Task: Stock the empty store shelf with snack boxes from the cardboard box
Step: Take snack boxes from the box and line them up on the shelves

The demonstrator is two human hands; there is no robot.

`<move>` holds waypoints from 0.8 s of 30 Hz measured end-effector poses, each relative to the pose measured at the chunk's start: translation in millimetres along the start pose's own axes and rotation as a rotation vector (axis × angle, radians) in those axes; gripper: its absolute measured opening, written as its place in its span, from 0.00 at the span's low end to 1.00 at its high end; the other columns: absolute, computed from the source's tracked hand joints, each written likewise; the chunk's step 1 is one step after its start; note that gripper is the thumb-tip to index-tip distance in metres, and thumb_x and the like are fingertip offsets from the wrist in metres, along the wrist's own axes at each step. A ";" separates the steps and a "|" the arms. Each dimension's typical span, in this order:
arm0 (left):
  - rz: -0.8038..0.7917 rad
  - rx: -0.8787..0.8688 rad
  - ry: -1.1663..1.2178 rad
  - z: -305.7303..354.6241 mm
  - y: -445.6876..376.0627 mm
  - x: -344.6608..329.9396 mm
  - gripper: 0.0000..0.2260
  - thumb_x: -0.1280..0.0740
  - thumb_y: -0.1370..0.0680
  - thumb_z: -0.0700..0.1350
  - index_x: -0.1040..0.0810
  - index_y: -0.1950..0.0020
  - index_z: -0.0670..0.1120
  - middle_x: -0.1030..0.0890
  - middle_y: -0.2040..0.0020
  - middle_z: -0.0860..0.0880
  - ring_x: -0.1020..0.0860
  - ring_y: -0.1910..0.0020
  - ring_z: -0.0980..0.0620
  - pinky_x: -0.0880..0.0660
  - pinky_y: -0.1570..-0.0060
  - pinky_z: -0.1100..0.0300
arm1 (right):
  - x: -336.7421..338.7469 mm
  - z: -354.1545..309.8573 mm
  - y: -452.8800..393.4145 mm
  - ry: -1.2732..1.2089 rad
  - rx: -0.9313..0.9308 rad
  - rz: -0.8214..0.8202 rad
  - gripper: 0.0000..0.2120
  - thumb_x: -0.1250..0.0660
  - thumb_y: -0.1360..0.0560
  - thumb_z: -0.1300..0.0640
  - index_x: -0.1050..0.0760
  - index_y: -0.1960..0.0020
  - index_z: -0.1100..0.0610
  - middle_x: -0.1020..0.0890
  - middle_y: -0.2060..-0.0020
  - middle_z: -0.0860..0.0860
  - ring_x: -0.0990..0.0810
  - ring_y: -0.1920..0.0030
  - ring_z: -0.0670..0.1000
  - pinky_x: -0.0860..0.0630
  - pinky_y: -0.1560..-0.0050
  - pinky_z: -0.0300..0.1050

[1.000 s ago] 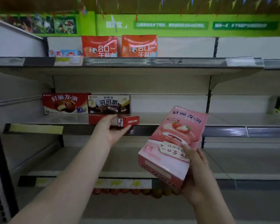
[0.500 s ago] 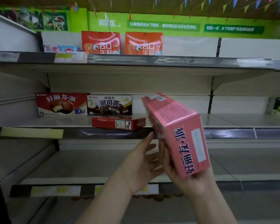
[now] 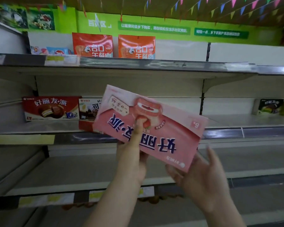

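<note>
Pink box upside down: my left hand pinches it, right hand open beneath; I'd flip it upright beside the red box.

Pink box turned: side face earlier, now front face toward camera, print upside down. Left hand now pinches it, thumb on front. Right hand loosened, fingers spread under corner.

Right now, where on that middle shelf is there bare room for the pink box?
The middle shelf is bare from the brown box rightward to the dark green box. The left end is crowded: a red box stands there, another lies flat in front. The left hand holds the pink box upside down.
</note>
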State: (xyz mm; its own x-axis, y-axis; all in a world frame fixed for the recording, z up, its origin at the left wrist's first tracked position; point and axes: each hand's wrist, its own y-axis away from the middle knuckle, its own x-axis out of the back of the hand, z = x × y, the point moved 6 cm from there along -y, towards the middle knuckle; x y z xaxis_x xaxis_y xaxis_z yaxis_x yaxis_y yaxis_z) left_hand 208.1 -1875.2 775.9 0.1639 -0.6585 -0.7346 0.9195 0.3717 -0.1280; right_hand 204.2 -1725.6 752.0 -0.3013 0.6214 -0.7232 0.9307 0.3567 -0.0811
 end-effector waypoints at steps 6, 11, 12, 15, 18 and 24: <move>0.097 -0.119 -0.016 -6.5 13.3 -1.6 0.36 0.23 0.40 0.51 0.30 0.34 0.50 0.16 0.45 0.50 0.17 0.48 0.50 0.21 0.47 0.48 | 3.0 -36.7 11.4 0.437 0.309 0.061 0.22 0.33 0.31 0.50 0.24 0.38 0.50 0.15 0.50 0.55 0.16 0.52 0.54 0.21 0.53 0.51; 0.004 -0.276 -0.200 21.9 19.0 -7.8 0.38 0.22 0.40 0.50 0.32 0.32 0.54 0.18 0.43 0.53 0.18 0.45 0.53 0.25 0.40 0.46 | 7.0 -37.7 13.3 0.601 0.328 0.046 0.24 0.30 0.33 0.51 0.25 0.38 0.50 0.17 0.44 0.52 0.16 0.48 0.52 0.21 0.47 0.52; -0.008 -0.328 -0.335 36.4 19.8 -9.3 0.39 0.21 0.41 0.50 0.32 0.33 0.54 0.17 0.45 0.54 0.18 0.47 0.56 0.23 0.43 0.49 | 9.7 -43.0 14.4 0.723 0.362 0.078 0.26 0.28 0.35 0.48 0.27 0.37 0.46 0.20 0.39 0.49 0.18 0.44 0.50 0.22 0.43 0.53; -0.090 -0.374 -0.964 73.7 22.2 -20.7 0.42 0.19 0.43 0.49 0.33 0.32 0.54 0.20 0.52 0.58 0.19 0.57 0.60 0.23 0.49 0.56 | 7.7 -70.7 22.3 1.014 0.542 0.189 0.39 0.28 0.41 0.40 0.39 0.33 0.35 0.32 0.29 0.40 0.28 0.34 0.45 0.28 0.35 0.51; -0.345 -0.325 -1.528 72.9 26.3 -37.6 0.46 0.18 0.41 0.45 0.37 0.28 0.60 0.27 0.50 0.63 0.24 0.54 0.62 0.26 0.55 0.64 | -8.7 -85.0 17.2 1.172 0.596 0.031 0.46 0.24 0.41 0.34 0.47 0.30 0.31 0.39 0.27 0.37 0.37 0.30 0.41 0.34 0.33 0.46; -0.647 -0.506 -2.096 47.9 23.9 -51.9 0.47 0.22 0.34 0.50 0.47 0.23 0.59 0.31 0.36 0.59 0.31 0.39 0.57 0.29 0.37 0.56 | -29.8 -59.1 -2.3 1.196 0.416 -0.298 0.45 0.22 0.42 0.51 0.38 0.31 0.34 0.26 0.38 0.43 0.19 0.45 0.45 0.18 0.52 0.45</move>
State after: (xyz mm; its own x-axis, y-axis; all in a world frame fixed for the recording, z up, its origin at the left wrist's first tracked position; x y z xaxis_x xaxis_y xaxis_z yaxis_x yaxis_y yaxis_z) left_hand 238.6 -1863.5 842.8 0.3148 -0.1391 0.9389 0.9057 -0.2517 -0.3410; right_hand 198.8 -1703.8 814.3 -0.3030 0.8660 0.3978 0.7255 0.4803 -0.4929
